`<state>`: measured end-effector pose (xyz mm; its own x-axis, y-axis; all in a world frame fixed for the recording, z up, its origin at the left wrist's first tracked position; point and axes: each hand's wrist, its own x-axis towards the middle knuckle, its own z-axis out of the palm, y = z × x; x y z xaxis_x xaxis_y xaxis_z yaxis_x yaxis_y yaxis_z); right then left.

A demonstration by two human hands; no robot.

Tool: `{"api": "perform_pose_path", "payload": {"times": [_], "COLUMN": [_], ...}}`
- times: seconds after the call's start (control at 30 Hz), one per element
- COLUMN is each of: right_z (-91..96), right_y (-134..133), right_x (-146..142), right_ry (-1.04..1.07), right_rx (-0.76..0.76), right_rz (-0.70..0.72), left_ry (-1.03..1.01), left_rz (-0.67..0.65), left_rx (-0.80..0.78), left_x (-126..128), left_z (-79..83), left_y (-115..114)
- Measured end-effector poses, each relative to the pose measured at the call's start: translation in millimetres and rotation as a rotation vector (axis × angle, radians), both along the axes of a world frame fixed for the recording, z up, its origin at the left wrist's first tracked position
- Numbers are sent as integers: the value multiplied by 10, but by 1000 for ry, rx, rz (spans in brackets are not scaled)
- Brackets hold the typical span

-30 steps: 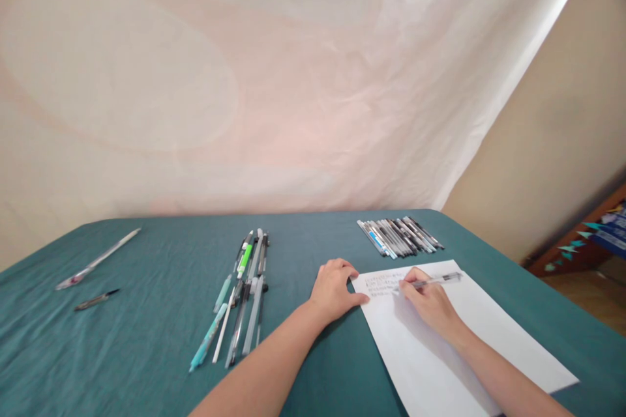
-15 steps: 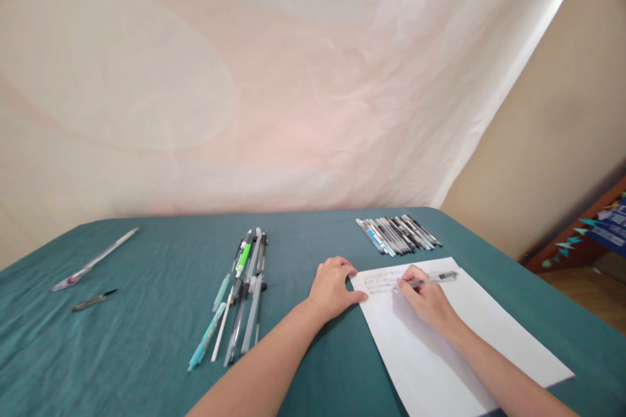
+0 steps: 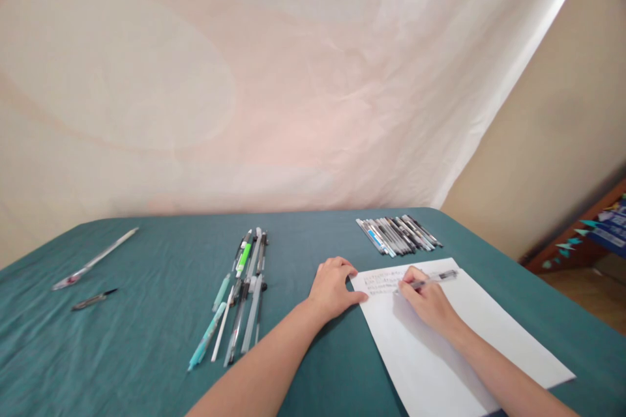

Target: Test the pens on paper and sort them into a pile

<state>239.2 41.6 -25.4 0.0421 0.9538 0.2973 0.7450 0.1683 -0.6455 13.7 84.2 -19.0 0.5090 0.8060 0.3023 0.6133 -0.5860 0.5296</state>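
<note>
Fingers (image 3: 409, 284) of the right hand (image 3: 430, 306) are closed around a clear pen (image 3: 444, 275) in a writing grip. It tilts over a white sheet of paper (image 3: 415, 358), tail just short of 3 o'clock, point at lines of writing (image 3: 380, 283); contact with the sheet cannot be confirmed, and the words are too blurred to read.

Left hand (image 3: 332, 290), at 9 o'clock of the right, has thumb and forefinger spread well apart, the thumb touching the paper's left edge near the far corner.

At 2 o'clock of the left hand lies a close row of pens (image 3: 398, 236). At 9 o'clock lies a looser group of pens (image 3: 251, 316), including a bright green one. Farther out, also at 9 o'clock, is a small dark pen (image 3: 92, 300). Paper and loose pens rest on a green tablecloth (image 3: 313, 234).
</note>
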Motion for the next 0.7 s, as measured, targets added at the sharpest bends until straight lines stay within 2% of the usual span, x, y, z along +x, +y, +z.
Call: {"api": "perform_pose_path", "payload": {"times": [0.7], "right_z": [7], "right_y": [-12], "right_x": [5], "right_ry": [7], "right_rx": [-50], "right_rz": [-66], "left_ry": [23], "left_rz": [15], "left_rx": [-31], "left_x": [-1], "left_z": [35], "left_y": [-11]}}
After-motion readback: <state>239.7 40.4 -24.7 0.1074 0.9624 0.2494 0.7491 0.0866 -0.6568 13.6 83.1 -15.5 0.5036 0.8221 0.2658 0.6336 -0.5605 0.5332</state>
